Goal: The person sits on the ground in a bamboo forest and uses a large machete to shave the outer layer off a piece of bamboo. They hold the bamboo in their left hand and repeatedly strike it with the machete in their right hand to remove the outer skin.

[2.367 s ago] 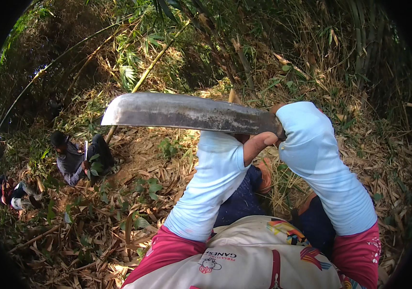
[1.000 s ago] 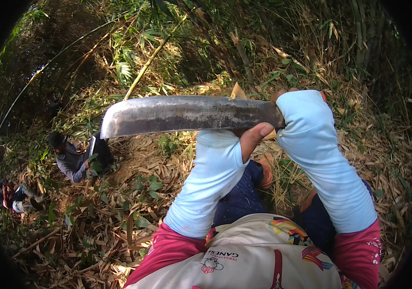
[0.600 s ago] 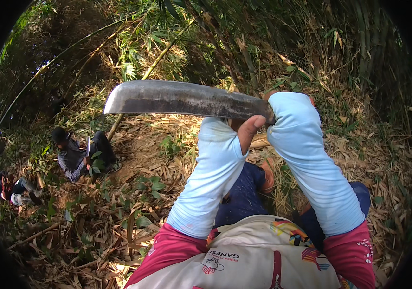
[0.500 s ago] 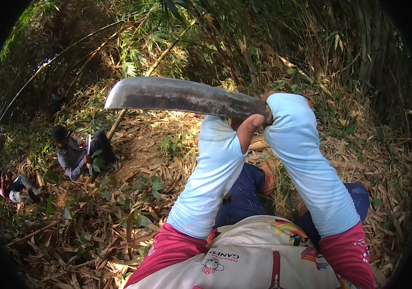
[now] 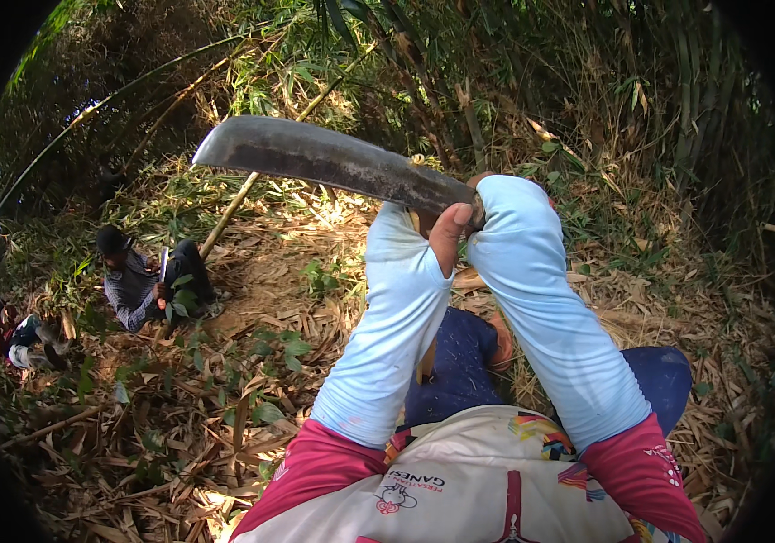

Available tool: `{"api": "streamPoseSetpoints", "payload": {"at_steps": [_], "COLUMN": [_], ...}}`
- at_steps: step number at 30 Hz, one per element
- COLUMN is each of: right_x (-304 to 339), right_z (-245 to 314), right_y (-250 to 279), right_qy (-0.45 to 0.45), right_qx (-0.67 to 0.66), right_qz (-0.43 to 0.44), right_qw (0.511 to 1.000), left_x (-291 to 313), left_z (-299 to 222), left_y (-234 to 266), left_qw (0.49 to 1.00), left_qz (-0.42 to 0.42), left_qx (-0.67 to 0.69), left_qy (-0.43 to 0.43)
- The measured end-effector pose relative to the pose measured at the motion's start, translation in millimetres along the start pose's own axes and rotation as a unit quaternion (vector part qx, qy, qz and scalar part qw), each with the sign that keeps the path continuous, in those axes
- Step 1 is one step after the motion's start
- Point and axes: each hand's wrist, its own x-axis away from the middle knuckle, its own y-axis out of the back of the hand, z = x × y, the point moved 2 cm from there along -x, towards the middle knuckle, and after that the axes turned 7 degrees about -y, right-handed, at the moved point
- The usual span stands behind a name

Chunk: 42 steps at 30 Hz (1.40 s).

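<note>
A machete (image 5: 315,163) with a broad, dark-stained blade is raised in front of me, its tip to the left and higher than its handle end. The handle end disappears behind my right sleeve, where my right hand (image 5: 481,181) is closed on it, mostly hidden by the light-blue cuff. My left hand (image 5: 447,237) is at the base of the blade, thumb up beside it. Its other fingers are curled out of sight behind the blade and cuff. A small yellowish bit (image 5: 417,160) shows above the blade's upper edge; what it belongs to is hidden.
Dry bamboo leaves (image 5: 252,398) and small green plants cover the ground. A person (image 5: 138,285) sits at the left with a blade; another person (image 5: 21,335) sits farther left. A long bamboo pole (image 5: 234,213) slants behind the machete. Dense bamboo (image 5: 686,118) stands at the back.
Both hands have shifted slightly left and up with the machete. The blade now tilts more, its tip raised higher. The grip looks the same.
</note>
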Motion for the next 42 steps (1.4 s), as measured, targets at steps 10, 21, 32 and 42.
{"api": "streamPoseSetpoints", "payload": {"at_steps": [10,21,32,42], "right_x": [6.4,7.4,33.6,40.8], "right_z": [-26.9,-132.6,-144.0,-116.8], "right_y": [-19.6,35.1,33.5,70.7], "right_qy": [-0.109,-0.176,-0.263,-0.135], "right_qx": [-0.126,-0.148,-0.406,-0.345], "right_qz": [0.029,0.161,0.157,0.075], "right_qw": [0.986,0.960,0.861,0.926], "left_x": [3.7,3.1,3.8,4.0], "left_z": [-13.8,-28.2,-25.0,-24.3], "left_y": [25.3,25.3,8.6,-16.2], "left_qw": [0.999,0.991,0.983,0.972], "left_qz": [0.025,0.113,0.139,0.183], "left_qx": [-0.011,0.049,0.101,0.101], "left_qy": [0.036,0.053,0.071,0.107]}}
